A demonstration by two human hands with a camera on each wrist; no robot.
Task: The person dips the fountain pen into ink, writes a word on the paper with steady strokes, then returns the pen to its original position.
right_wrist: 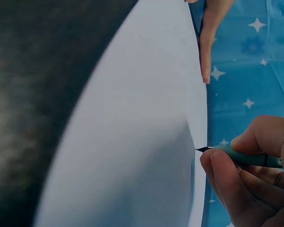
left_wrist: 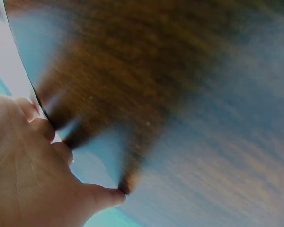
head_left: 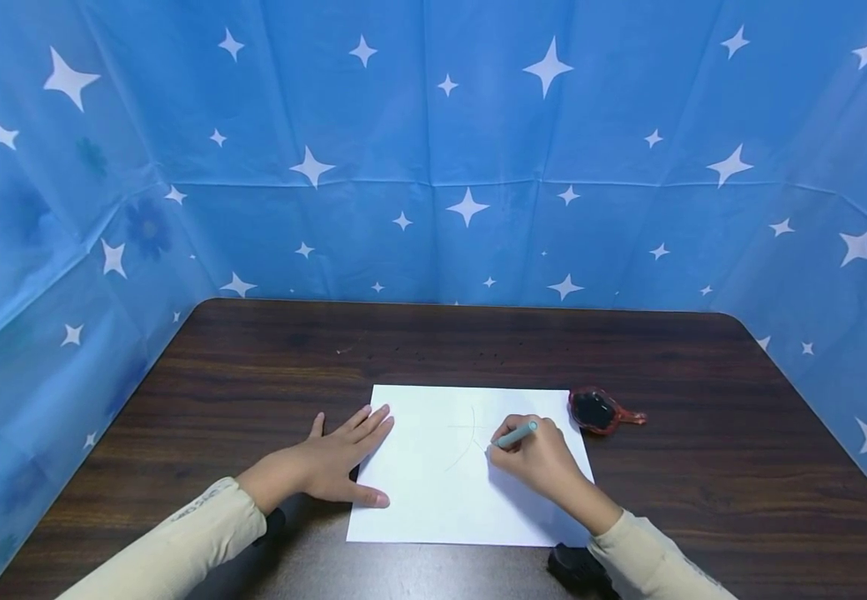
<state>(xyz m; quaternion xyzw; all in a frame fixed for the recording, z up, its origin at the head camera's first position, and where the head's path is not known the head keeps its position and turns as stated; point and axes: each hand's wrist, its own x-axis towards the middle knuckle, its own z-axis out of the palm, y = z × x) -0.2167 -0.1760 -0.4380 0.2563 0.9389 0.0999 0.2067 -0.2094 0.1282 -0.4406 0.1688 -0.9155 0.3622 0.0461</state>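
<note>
A white sheet of paper (head_left: 418, 500) lies on the dark wooden table, with a few thin curved and straight lines around its upper middle. My left hand (head_left: 332, 462) rests spread on the sheet's left edge, its fingertips and thumb on the paper. In my right hand (head_left: 538, 458) a teal pen (head_left: 516, 435) is pinched between thumb and fingers. The right wrist view shows the pen's dark pointed nib (right_wrist: 203, 149) right at the paper surface. Beside the sheet's upper right corner sits a reddish-brown dish (head_left: 604, 411) with a short handle and a black oval middle.
The table (head_left: 704, 467) has wood grain and rounded far corners. Blue cloth (head_left: 403, 125) with white stars hangs behind it and along both sides. Some tiny dark specks (head_left: 463, 358) lie beyond the paper. A black wrist device (head_left: 576, 567) shows by the right sleeve.
</note>
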